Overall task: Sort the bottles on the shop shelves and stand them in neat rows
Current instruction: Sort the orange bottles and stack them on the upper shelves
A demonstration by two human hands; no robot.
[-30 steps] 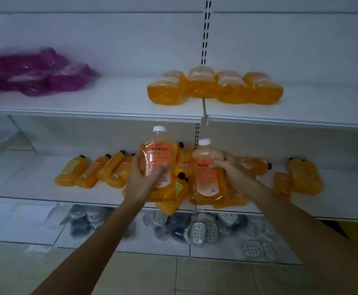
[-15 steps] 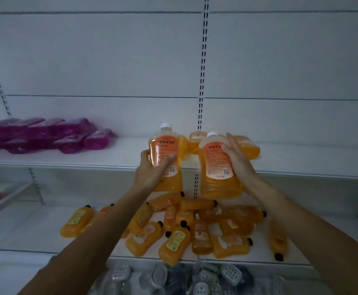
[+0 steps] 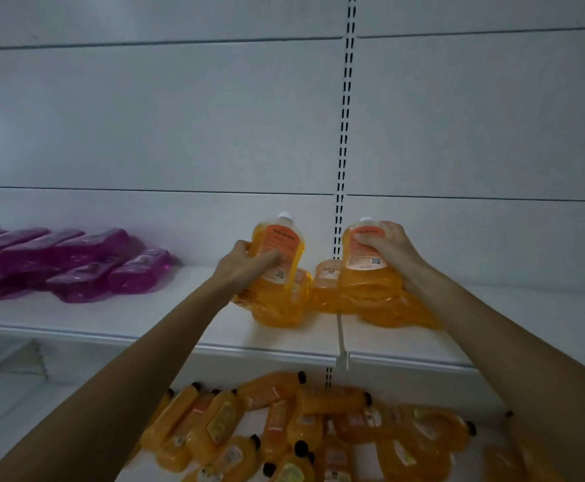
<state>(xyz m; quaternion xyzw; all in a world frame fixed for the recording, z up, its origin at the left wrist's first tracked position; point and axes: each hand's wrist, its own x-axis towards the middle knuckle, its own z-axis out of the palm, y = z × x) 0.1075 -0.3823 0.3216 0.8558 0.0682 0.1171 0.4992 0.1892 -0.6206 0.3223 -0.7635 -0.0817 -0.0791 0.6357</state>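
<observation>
My left hand (image 3: 246,264) grips an orange bottle (image 3: 279,243) with a white cap and an orange label, held tilted over the upper shelf (image 3: 152,318). My right hand (image 3: 390,248) grips a second orange bottle (image 3: 364,262) of the same kind, upright, right of the slotted upright post. Both are held over several orange bottles lying flat (image 3: 326,293) on that shelf, and I cannot tell whether they touch them. On the lower shelf lies a jumbled heap of smaller orange bottles with black caps (image 3: 301,426).
Several purple bottles (image 3: 75,262) lie flat at the left of the upper shelf. A slotted metal post (image 3: 345,133) runs up the white back wall between my hands. A shelf divider clip (image 3: 341,346) sticks out at the shelf's front edge. The upper shelf's right part (image 3: 527,318) is bare.
Both hands have lifted their bottles from the lower shelf up onto the upper shelf, over the flat bottles there. The view has tilted upward with them.
</observation>
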